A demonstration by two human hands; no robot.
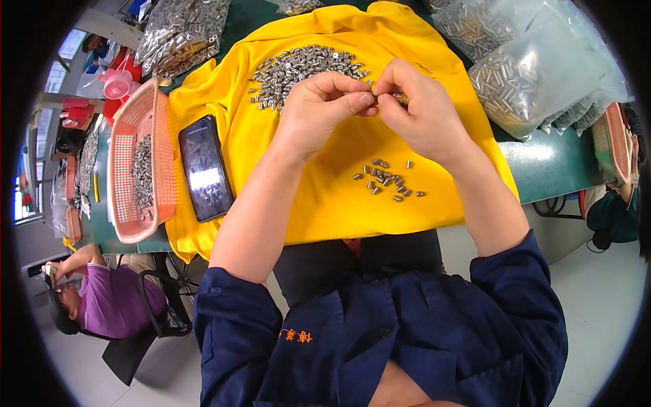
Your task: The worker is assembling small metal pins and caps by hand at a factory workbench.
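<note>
My left hand (317, 112) and my right hand (424, 112) meet at their fingertips above a yellow cloth (312, 203). Both are closed in a pinch around a small dark metal part (373, 93), mostly hidden by the fingers. Something shiny and yellowish shows under the curled fingers of my right hand. Behind my left hand lies a large heap of small silvery metal cylinders (291, 71). Nearer me, below my right hand, several similar loose cylinders (385, 178) are scattered on the cloth.
A black phone (205, 169) lies left of my left forearm, beside a pink plastic basket (169, 183) holding metal parts. Clear bags of metal parts (505, 85) stand at the right; another bag (183, 34) sits far left. A person in purple (119, 298) sits at the left.
</note>
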